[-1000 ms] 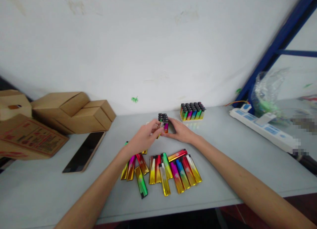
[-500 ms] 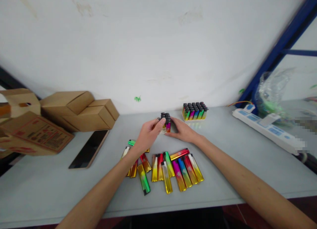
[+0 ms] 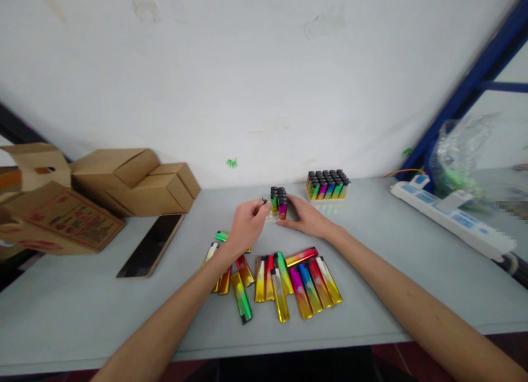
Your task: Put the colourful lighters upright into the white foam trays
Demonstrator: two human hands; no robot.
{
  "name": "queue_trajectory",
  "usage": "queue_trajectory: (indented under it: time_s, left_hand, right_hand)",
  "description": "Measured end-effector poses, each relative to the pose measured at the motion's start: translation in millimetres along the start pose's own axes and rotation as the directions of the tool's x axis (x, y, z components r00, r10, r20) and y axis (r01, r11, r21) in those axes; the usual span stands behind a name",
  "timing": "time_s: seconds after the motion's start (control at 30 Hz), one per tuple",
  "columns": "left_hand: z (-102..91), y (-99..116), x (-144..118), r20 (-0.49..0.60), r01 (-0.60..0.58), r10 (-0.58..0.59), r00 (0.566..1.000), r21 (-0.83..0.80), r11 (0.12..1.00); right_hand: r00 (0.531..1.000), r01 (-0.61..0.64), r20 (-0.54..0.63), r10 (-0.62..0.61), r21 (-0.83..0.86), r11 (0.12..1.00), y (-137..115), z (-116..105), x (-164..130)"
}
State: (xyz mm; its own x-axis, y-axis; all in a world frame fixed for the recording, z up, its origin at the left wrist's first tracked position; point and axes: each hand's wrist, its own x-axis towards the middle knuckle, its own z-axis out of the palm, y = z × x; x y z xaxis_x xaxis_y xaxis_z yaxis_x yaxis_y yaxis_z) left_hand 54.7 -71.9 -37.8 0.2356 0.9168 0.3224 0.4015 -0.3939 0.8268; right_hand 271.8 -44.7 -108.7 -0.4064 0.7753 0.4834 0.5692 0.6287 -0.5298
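My left hand (image 3: 246, 225) pinches a lighter whose black top (image 3: 264, 201) shows just left of a small block of upright lighters (image 3: 279, 201). My right hand (image 3: 304, 217) cups the right side of that block, which stands in a pale tray on the grey table (image 3: 371, 283). Several loose lighters (image 3: 284, 280) with shiny gold, red, green and pink bodies lie flat in a row nearer to me, under my left wrist. A full tray of upright lighters (image 3: 327, 185) stands by the wall, behind my right hand.
Brown cardboard boxes (image 3: 132, 181) are stacked at the left, with a dark flat phone-like slab (image 3: 150, 244) in front of them. A white power strip (image 3: 449, 219), a clear plastic bag (image 3: 457, 148) and a blue frame (image 3: 466, 85) are at the right.
My left hand has drawn back slightly to the left of the small block, still with a lighter. My right hand stays against the block. The view has shifted a little.
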Motion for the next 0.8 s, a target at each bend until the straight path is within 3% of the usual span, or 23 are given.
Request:
queue_trajectory:
  time_s: [0.17,0.37,0.5,0.63,0.8]
  left_hand:
    - [-0.2,-1,0,0.042,-0.035,0.037,0.998,-0.050,0.998]
    - [0.2,-10,6,0.190,0.057,0.020,0.982,-0.389,0.919]
    - [-1.5,-14,12,0.155,0.049,0.014,0.988,-0.396,0.917]
    - [-3.9,-17,15,0.096,0.099,-0.067,0.993,-0.389,0.916]
    - [-6.5,-17,19,0.115,0.210,-0.181,0.977,-0.679,0.703]
  right_hand:
    - [1.000,0.004,-0.012,-0.003,0.018,1.000,1,2,0]
    - [1.000,-0.012,0.011,0.012,0.014,1.000,-4,-1,1]
    - [1.000,-0.018,0.021,0.018,0.004,1.000,-5,-2,2]
    - [0.999,-0.020,0.025,0.020,0.003,1.000,-4,-2,2]
    - [0.999,-0.023,0.023,0.023,-0.010,1.000,-4,-2,2]
